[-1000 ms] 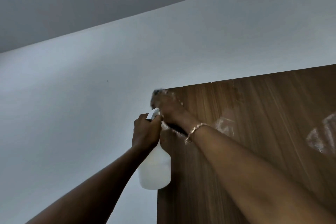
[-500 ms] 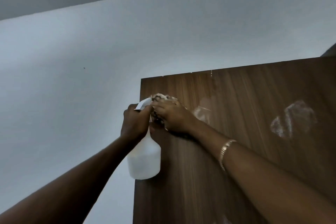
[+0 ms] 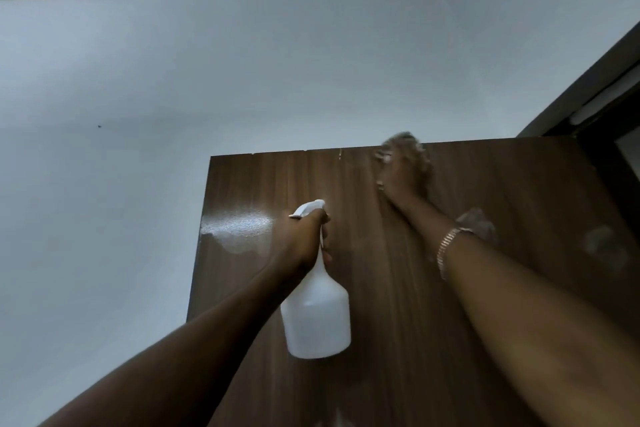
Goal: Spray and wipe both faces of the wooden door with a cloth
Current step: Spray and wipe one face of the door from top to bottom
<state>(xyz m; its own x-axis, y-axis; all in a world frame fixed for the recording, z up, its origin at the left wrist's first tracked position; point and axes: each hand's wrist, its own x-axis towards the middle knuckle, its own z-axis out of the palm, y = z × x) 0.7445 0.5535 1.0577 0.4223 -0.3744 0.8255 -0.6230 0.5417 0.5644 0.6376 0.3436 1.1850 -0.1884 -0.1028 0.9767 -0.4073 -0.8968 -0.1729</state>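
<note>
Wiping hand: right hand [image 3: 403,180] high near the top edge of the door [image 3: 388,305], over the cloth [image 3: 405,141], reaching the uppermost strip; too blurred to tell gripped from pressed flat.
Spraying hand: left hand [image 3: 300,240] clenched round the spray bottle [image 3: 316,319] neck, nozzle aimed left to wet ahead.
Spray mark: wet patch [image 3: 235,227] glistening by the left edge, well apart from the cloth; probably next for wiping.

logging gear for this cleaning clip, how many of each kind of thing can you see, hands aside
spray bottle: 1, gripped by the left hand
cloth: 1, under the right hand
bracelet: 1
wooden door: 1
total: 4
</note>
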